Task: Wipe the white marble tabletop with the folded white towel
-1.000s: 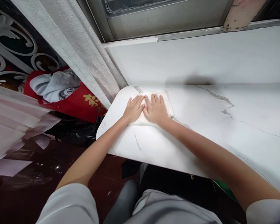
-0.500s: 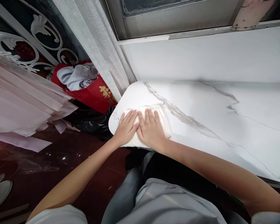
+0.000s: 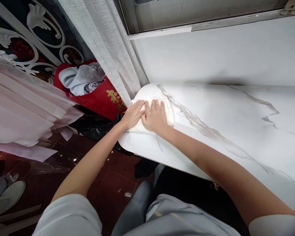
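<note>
A white folded cloth (image 3: pixel 169 112) lies flat near the left end of a white marble-patterned tabletop (image 3: pixel 236 131). My left hand (image 3: pixel 132 114) presses on the cloth's left part, fingers stretched out flat. Beside it and touching it, my right hand (image 3: pixel 155 116) lies flat on the cloth's middle with its fingers extended toward the wall. Most of the cloth is hidden under both palms; only its right edge and front fringe show.
A grey curtain (image 3: pixel 108 42) hangs just left of the table's corner. A red bag (image 3: pixel 98 98) holding grey fabric sits on the dark red floor (image 3: pixel 108 183). Pink pleated fabric (image 3: pixel 22 111) lies at the left. A white wall (image 3: pixel 211 55) and a window frame back the table.
Both hands pulled the cloth toward the table's near edge, then pushed it away again toward the wall. They remain flat on it, close to the left corner.
</note>
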Tool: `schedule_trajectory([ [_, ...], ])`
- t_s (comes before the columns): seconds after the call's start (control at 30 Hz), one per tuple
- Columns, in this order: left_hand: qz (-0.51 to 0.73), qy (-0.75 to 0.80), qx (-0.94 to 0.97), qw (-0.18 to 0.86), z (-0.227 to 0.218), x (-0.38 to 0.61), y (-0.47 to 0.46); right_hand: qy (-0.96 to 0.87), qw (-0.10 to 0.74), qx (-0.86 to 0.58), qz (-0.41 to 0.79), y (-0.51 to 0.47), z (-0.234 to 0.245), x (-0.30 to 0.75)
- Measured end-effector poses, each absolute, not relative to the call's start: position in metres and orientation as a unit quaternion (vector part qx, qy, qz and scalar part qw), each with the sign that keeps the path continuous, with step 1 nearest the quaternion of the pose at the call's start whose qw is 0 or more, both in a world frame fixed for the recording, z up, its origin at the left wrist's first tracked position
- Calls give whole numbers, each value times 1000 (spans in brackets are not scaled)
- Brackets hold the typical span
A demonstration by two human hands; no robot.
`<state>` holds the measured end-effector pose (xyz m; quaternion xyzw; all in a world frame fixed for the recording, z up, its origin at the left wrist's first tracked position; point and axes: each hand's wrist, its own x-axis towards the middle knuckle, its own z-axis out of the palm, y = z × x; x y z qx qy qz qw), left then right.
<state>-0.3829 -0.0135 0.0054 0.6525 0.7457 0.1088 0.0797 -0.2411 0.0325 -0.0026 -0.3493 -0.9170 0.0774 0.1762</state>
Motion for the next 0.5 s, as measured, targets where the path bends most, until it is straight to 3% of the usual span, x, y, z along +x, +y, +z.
schedule_trajectory([
  [0.5, 158, 707, 686, 73, -2, -436, 144, -887, 168, -424, 68, 167, -7, -292],
])
